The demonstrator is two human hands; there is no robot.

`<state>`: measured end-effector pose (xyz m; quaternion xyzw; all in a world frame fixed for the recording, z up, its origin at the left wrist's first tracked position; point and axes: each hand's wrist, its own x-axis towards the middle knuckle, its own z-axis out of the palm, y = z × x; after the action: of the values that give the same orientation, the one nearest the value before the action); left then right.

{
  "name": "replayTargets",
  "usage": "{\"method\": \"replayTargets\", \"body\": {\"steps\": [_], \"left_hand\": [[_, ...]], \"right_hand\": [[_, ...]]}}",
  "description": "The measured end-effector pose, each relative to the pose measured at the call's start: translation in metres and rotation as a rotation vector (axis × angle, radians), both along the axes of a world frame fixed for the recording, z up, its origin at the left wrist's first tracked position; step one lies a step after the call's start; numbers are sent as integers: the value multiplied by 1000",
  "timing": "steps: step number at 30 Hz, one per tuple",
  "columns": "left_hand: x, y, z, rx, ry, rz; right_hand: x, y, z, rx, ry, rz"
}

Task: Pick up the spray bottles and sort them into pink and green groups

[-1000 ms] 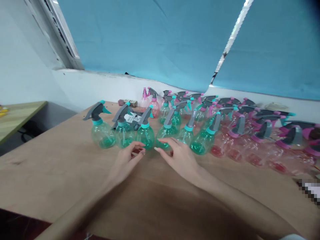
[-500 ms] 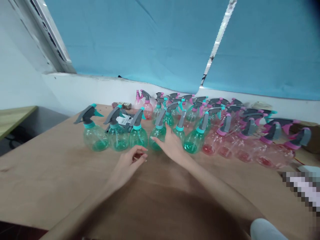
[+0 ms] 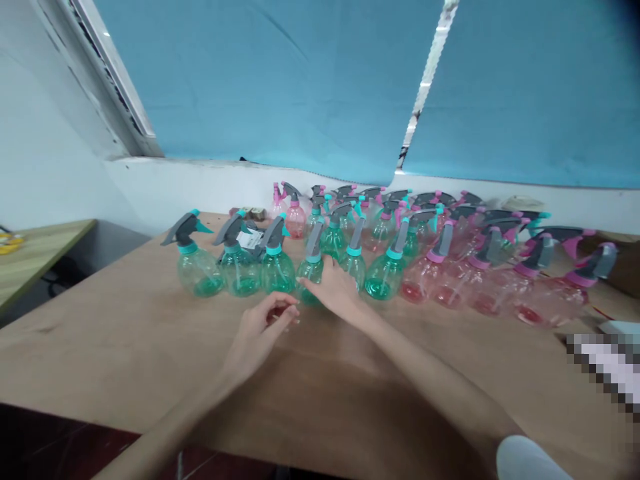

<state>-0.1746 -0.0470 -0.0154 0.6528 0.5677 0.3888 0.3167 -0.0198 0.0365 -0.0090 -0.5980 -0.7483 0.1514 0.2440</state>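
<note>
My right hand (image 3: 343,291) is at a green spray bottle (image 3: 310,270) in the middle of the front row. Its thumb lies across the bottle's front and its other fingers go round the right side, partly hidden. The bottle is upright, with a grey trigger head and turquoise collar. My left hand (image 3: 263,327) hovers over the table in front of another green spray bottle (image 3: 278,270). Its fingers are loosely curled, apart from the thumb, with nothing between them. More green bottles stand on both sides, each with a little liquid at the bottom.
Several pink spray bottles (image 3: 465,283) fill the right of the wooden table (image 3: 125,320), with mixed ones behind. A dark packet with a white label (image 3: 249,238) lies behind the left bottles. A blurred-out pale object (image 3: 607,370) lies at the right edge. Blue curtain (image 3: 280,87) hangs behind.
The view has shifted slightly, showing more of the table's front edge. My right hand sits slightly lower against the same bottle. My left hand has barely moved.
</note>
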Motion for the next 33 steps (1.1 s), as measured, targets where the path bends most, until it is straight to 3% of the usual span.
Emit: {"method": "replayTargets", "body": {"steps": [5, 12, 17, 21, 26, 33], "left_hand": [[23, 14, 7, 182, -27, 127], [92, 31, 28, 230, 27, -93], [132, 32, 24, 258, -26, -204], [154, 33, 15, 257, -69, -235], [164, 35, 10, 287, -152, -249], [165, 38, 10, 221, -126, -201]], "right_hand": [[19, -32, -2, 25, -33, 73], [63, -77, -6, 76, -102, 97], [95, -94, -17, 151, -135, 84], [123, -94, -28, 194, -122, 107], [166, -84, -46, 232, -21, 341], [221, -61, -72, 70, -35, 428]]}}
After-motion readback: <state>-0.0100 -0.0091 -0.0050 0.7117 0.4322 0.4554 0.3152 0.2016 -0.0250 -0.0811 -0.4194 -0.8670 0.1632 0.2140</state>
